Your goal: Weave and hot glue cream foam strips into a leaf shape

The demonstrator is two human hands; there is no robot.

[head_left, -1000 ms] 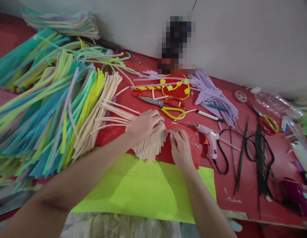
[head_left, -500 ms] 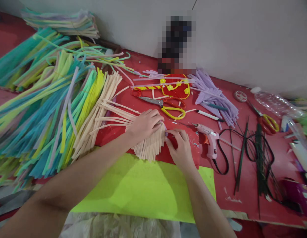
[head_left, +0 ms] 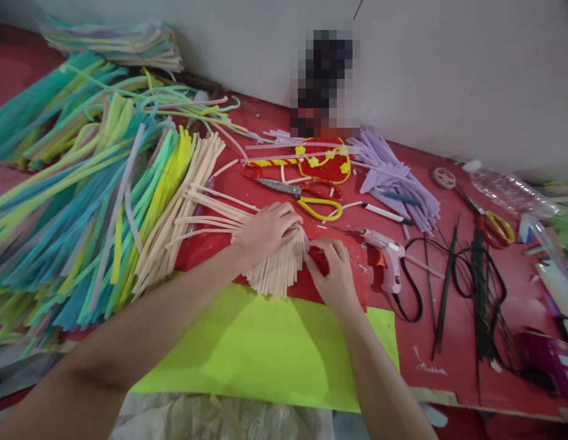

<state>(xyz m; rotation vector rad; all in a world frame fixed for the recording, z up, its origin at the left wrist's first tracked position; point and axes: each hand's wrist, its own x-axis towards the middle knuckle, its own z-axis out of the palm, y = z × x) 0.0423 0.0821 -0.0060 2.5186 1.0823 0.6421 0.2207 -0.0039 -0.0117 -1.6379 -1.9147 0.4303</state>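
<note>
A fan-shaped piece of beige pipe cleaners [head_left: 275, 275], laid side by side, rests on a red sheet [head_left: 336, 287]. Along its right edge runs a purple strip [head_left: 306, 241], mostly covered by fingers. My left hand [head_left: 272, 227] lies over the top of the piece, its fingers curled together down onto that edge. From the right, the thumb and fingertips of my right hand [head_left: 333, 269] pinch the purple edge. Longer beige stems [head_left: 214, 214] stick out to the left beneath my left hand.
Bundles of coloured pipe cleaners [head_left: 104, 201] fill the left side. Scissors [head_left: 302, 192], a red-and-yellow decorated piece [head_left: 323, 159] and purple stems [head_left: 398, 177] lie behind. To the right are a pink glue gun [head_left: 389, 256] and dark wires [head_left: 483, 293]. A yellow-green sheet [head_left: 274, 348] lies in front.
Hardly anything differs. Both hands stay at the beige piece in the same pose, and the view shifts very slightly.
</note>
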